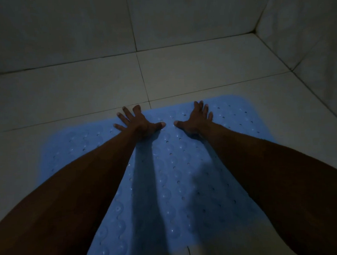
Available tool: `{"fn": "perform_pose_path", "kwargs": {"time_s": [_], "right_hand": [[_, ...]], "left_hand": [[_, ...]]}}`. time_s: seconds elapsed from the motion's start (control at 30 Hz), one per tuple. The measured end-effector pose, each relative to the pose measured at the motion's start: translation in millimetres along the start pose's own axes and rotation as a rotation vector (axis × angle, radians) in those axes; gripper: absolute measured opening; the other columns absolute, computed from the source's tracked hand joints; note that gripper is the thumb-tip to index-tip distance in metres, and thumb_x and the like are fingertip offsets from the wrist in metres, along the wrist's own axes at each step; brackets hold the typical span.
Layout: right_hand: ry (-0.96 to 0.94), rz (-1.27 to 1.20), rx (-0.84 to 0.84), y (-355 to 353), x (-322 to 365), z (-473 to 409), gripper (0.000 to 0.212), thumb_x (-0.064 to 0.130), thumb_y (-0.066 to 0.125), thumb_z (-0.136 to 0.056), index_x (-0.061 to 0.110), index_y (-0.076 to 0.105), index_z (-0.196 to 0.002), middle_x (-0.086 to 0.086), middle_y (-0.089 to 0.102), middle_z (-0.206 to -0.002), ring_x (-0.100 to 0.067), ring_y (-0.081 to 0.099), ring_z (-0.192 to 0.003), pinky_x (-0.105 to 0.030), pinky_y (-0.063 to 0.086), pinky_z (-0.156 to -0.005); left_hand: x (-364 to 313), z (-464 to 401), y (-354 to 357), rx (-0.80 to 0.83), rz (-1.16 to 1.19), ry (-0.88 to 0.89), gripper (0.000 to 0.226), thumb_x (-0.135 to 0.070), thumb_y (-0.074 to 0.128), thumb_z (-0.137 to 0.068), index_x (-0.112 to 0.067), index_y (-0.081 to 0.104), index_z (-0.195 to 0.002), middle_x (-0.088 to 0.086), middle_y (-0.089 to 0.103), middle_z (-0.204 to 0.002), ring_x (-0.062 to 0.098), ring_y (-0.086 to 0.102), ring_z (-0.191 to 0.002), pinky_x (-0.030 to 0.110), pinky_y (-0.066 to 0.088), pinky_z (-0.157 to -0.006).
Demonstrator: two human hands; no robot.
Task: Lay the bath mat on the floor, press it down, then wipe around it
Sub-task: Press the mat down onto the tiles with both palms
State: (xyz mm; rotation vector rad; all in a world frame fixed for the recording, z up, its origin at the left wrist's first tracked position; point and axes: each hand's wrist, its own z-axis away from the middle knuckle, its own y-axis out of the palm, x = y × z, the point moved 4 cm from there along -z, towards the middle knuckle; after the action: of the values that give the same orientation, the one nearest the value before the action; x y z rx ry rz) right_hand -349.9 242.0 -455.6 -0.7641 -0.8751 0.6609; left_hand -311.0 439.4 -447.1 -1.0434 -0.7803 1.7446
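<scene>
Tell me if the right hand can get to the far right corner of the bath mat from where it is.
Probably yes. The right hand lies flat near the blue bath mat's far edge, and only bare mat separates it from that corner, with nothing in between.

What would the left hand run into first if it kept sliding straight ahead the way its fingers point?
The left hand would slide off the bath mat onto bare floor tile; the first obstacle is probably the tiled wall.
</scene>
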Motion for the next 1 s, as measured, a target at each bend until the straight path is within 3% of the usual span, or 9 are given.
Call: {"fn": "perform_pose_path", "kwargs": {"time_s": [0.3,0.43,0.53,0.73,1.0], "right_hand": [[0.131,-0.123,0.004,-2.7,8.5,-5.1,0.121,0.047,0.078,-0.078,0.016,-0.012,-0.155,-0.003,-0.023,-0.161,-0.029,-0.021,-0.147,-0.048,-0.011,-0.119],[0.086,-0.144,-0.02,1.8,0.3,-4.8,0.121,0.054,0.076,-0.077,0.019,-0.009,-0.155,0.0,-0.023,-0.161,-0.025,-0.022,-0.147,-0.046,-0.012,-0.119],[0.023,-0.11,-0.085,6.7,-5.3,-1.7,0.117,0.063,0.068,-0.078,0.017,-0.005,-0.156,-0.002,-0.019,-0.162,-0.025,-0.02,-0.148,-0.045,-0.011,-0.118],[-0.138,-0.037,-0.291,22.6,-13.3,20.8,0.092,0.064,0.047,-0.091,0.015,0.004,-0.156,-0.006,-0.006,-0.164,-0.023,-0.011,-0.15,-0.043,-0.009,-0.121],[-0.19,0.044,-0.164,23.5,-22.4,28.0,0.093,0.063,0.047,-0.092,0.014,0.002,-0.156,-0.01,-0.012,-0.163,-0.025,-0.014,-0.15,-0.043,-0.008,-0.12]], "left_hand": [[11.4,1.3,2.3,0.086,-0.041,0.079,0.147,-0.08,0.073,-0.045,-0.028,-0.014,-0.152,0.013,-0.029,-0.155,0.037,-0.029,-0.141,0.065,-0.013,-0.108],[6.7,10.2,7.6,0.058,-0.065,0.096,0.136,-0.077,0.07,-0.057,-0.026,-0.013,-0.152,0.014,-0.028,-0.156,0.038,-0.028,-0.141,0.064,-0.012,-0.11],[4.8,20.3,20.3,0.002,-0.062,0.189,0.116,-0.073,0.061,-0.073,-0.026,-0.008,-0.153,0.012,-0.027,-0.157,0.038,-0.027,-0.141,0.063,-0.013,-0.11],[1.8,28.5,31.3,-0.086,-0.009,0.251,0.096,-0.063,0.055,-0.085,-0.023,0.002,-0.154,0.011,-0.019,-0.159,0.034,-0.023,-0.144,0.061,-0.016,-0.109],[1.2,32.9,32.0,-0.119,-0.031,0.262,0.09,-0.063,0.05,-0.088,-0.023,0.005,-0.154,0.011,-0.016,-0.16,0.033,-0.021,-0.145,0.061,-0.016,-0.11]]}}
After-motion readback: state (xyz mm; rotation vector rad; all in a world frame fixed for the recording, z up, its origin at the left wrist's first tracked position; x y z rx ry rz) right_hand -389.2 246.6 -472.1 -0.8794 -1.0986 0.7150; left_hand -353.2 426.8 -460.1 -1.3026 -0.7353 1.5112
